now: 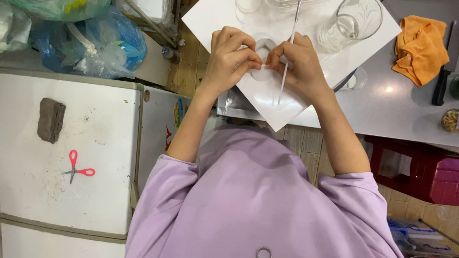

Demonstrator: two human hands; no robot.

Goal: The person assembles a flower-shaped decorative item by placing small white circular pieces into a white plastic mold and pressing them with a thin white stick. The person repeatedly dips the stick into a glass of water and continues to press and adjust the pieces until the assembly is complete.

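Observation:
My left hand (pixel 233 56) and my right hand (pixel 297 64) meet over a white board (pixel 363 52) on the table. Both pinch a small soft white piece (pixel 262 72) between fingertips, next to a white heart-shaped mould (pixel 266 45). My right hand also holds a thin white stick (pixel 289 52) that runs up and down between its fingers. Purple sleeves cover my upper arms.
A clear glass jug (pixel 351 21) and other glassware stand on the board's far side. An orange cloth (pixel 420 48) and a black-handled knife (pixel 442 81) lie on the grey table to the right. Red scissors (pixel 76 168) and a brown cloth (pixel 50 119) lie on a white appliance top at left.

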